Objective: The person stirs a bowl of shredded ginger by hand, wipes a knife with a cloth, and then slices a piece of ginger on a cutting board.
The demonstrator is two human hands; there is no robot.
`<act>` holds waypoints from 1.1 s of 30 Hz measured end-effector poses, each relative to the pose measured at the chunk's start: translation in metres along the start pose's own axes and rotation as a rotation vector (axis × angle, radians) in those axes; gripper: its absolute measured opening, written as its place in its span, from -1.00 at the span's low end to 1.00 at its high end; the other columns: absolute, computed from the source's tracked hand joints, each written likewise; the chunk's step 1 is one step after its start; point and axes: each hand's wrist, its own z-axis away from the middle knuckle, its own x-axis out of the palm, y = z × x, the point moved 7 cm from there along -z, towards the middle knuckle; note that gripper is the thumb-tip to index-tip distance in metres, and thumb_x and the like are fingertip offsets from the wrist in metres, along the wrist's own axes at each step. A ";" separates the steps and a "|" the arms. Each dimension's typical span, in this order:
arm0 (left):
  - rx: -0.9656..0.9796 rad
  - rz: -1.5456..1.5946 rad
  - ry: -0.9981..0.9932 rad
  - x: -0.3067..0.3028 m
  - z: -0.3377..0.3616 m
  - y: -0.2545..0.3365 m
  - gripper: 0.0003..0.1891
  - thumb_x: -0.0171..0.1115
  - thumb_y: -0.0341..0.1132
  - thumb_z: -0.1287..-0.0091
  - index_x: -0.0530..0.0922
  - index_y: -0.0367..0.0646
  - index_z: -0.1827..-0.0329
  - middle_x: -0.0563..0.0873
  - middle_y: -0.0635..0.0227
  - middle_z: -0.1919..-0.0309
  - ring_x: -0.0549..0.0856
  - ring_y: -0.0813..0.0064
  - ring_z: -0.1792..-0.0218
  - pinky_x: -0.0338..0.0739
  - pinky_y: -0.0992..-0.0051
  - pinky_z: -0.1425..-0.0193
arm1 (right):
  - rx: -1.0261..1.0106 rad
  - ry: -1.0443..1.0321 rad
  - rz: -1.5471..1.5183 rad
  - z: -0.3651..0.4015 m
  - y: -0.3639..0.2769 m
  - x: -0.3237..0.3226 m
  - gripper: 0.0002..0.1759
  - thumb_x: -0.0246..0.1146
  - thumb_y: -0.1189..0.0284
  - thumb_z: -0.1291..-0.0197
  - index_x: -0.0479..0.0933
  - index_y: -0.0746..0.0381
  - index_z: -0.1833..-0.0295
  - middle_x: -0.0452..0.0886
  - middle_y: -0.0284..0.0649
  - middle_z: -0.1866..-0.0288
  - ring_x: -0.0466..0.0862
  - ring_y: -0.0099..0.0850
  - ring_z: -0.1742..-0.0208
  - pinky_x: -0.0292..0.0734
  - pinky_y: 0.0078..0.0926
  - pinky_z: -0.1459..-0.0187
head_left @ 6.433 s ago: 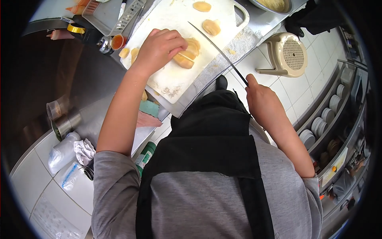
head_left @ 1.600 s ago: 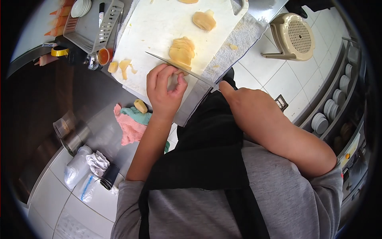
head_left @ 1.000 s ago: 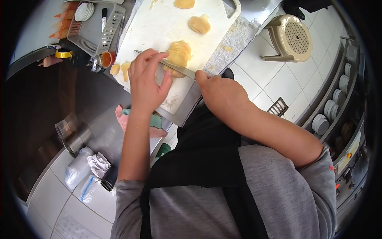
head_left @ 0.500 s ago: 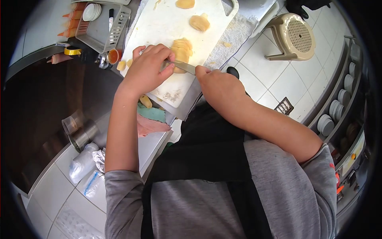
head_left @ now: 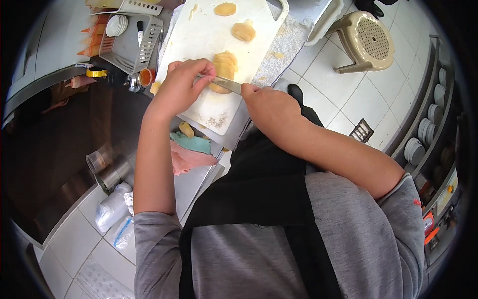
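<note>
My right hand point(head_left: 273, 103) is closed around the handle end of a knife point(head_left: 230, 85). Its blade lies across the near end of a peeled, sliced potato point(head_left: 225, 62), whose thin slices lean together in a row. My left hand point(head_left: 185, 82) pinches the tip end of the blade between thumb and fingers. Under both is a white cutting board point(head_left: 206, 107) with dark marks near its close edge. Farther up the board sit a peeled potato piece point(head_left: 243, 32) and another pale piece point(head_left: 225, 9).
A grey basket point(head_left: 124, 61) with small white bowls and a marker stands at the upper left, beside orange-filled bottles point(head_left: 92, 40). Green and pink cloths point(head_left: 191, 143) lie below the board. A beige stool point(head_left: 369, 40) stands on the tiled floor; stacked plates point(head_left: 414, 151) line the right shelf.
The view has shifted slightly. Both hands stay on the knife, and the blade remains across the near end of the potato, with little visible movement.
</note>
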 end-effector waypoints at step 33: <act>-0.044 -0.012 0.879 0.070 0.061 0.005 -0.74 0.46 -0.54 -0.17 0.64 -0.24 0.10 0.68 0.18 0.07 0.69 0.23 0.10 0.60 0.38 0.00 | -0.084 0.062 0.091 0.043 0.002 -0.030 -0.90 0.07 0.53 -0.34 0.42 0.30 0.08 0.68 -0.04 0.51 0.77 -0.16 0.48 0.67 -0.28 0.48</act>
